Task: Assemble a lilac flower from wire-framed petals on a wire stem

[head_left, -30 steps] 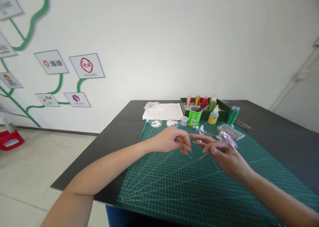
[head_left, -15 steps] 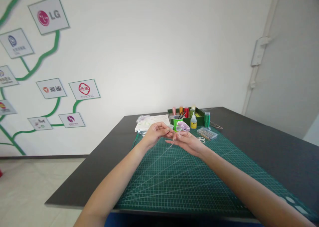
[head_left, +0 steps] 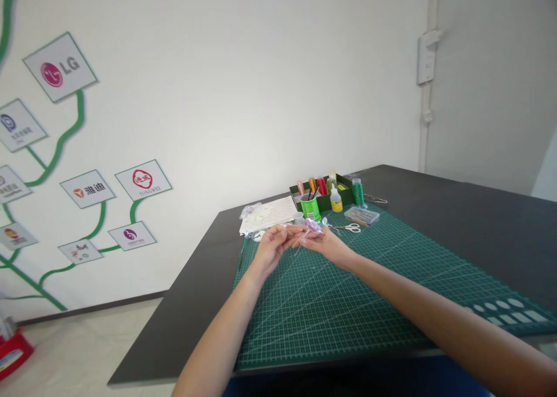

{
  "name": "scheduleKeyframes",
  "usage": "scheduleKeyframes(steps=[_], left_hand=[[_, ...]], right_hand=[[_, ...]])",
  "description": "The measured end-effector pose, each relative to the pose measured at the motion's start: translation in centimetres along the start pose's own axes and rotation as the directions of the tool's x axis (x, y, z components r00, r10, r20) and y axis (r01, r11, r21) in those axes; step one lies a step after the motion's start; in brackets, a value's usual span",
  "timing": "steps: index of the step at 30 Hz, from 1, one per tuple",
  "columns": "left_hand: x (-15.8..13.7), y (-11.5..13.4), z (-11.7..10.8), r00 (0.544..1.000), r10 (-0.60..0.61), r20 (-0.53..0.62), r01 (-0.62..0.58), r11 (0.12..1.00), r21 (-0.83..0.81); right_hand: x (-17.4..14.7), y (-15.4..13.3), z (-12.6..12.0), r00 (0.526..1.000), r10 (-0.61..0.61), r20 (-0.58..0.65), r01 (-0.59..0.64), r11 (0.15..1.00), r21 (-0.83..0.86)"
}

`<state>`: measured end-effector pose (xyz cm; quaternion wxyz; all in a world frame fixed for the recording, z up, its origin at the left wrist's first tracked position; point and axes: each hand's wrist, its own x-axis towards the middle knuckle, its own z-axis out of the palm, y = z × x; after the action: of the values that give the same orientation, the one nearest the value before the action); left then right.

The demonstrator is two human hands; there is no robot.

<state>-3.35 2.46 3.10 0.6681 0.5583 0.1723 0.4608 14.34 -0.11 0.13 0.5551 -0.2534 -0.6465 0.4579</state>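
Head view looks down two bare forearms that meet over the far part of a green cutting mat (head_left: pixel 348 304), which lies on a dark surface (head_left: pixel 478 223). At the meeting point the right hand (head_left: pixel 327 244) pinches a small lilac flower-like piece (head_left: pixel 313 226) between thumb and forefinger, raised just above the mat. Touching the same piece from the other side, the left hand (head_left: pixel 273 246) has its fingers (head_left: pixel 290 232) drawn narrow on what seems to be a thin wire or thread running down from the flower, though it is too fine to tell for sure. Judging from this, the step in hand is fine assembly of the flower on its stem, with one hand steadying and the other working. Any following move would call for a small, close grip and steady wrists, since the piece is light and easily crushed. Beyond the hands stand a green cup (head_left: pixel 310 207) of tools, a glue bottle (head_left: pixel 335 200), a green glitter jar (head_left: pixel 358 191) and a dark green tray (head_left: pixel 324 195) of thread spools. Small scissors (head_left: pixel 350 227) and a clear box (head_left: pixel 361 215) lie on the mat, with white sheets (head_left: pixel 270 213) to the left.
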Motion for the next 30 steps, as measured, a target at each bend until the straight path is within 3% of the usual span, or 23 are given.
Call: scheduleKeyframes(steps=[3, 8, 16, 21, 25, 30], left_hand=[[-0.3, -0.1, 0.0, 1.000, -0.011, -0.004, 0.011, 1.000, 0.010], [-0.6, -0.3, 0.1, 0.999, -0.032, 0.002, 0.032, 0.998, 0.053], [-0.7, -1.4, -0.1, 0.995, -0.093, -0.036, 0.097, 0.990, 0.107], [-0.8, -2.1, 0.4, 0.994, -0.106, 0.014, 0.104, 0.990, 0.096], [-0.8, -2.2, 0.4, 0.993, -0.112, 0.028, 0.109, 0.990, 0.094], [-0.8, -1.7, 0.4, 0.992, -0.118, 0.049, 0.109, 0.981, 0.160]], right_hand=[[-0.1, 0.0, 0.0, 0.998, -0.066, 0.012, 0.067, 0.995, -0.078], [-0.4, -0.3, 0.3, 0.978, -0.193, -0.073, 0.176, 0.964, -0.198], [-0.9, 0.0, 0.9, 0.948, -0.256, -0.188, 0.177, 0.918, -0.356], [-0.9, 0.0, 0.7, 0.927, -0.289, -0.238, 0.157, 0.878, -0.452], [-0.6, 0.2, 0.3, 0.927, -0.246, -0.284, 0.106, 0.896, -0.431], [-0.4, 0.1, -0.3, 0.967, -0.073, -0.242, 0.021, 0.977, -0.214]])
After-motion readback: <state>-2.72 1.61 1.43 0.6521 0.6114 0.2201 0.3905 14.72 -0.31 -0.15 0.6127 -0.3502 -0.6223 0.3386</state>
